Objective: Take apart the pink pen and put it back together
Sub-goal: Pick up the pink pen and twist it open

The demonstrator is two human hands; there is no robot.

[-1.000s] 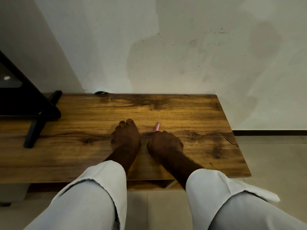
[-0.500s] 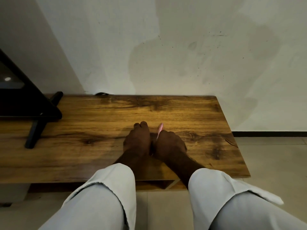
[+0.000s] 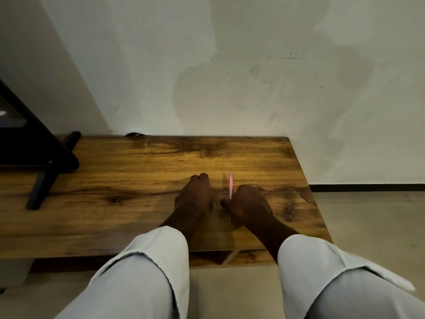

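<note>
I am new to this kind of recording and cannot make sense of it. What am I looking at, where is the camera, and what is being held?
There is no machine here, only a person's two bare hands. There is one view: the camera sits on the person's head and looks forward and down, which is why the pale sleeves fill the bottom of the picture. The hands are over a wooden table that stands against a stained wall. The right hand grips the pink pen. Its pink end points away towards the wall, and a thin metal tip shows below the hand. The left hand is close beside the right one, not touching it. Whether it holds anything is hidden. On the left of the table stands a black stand with a slanted leg.
</note>
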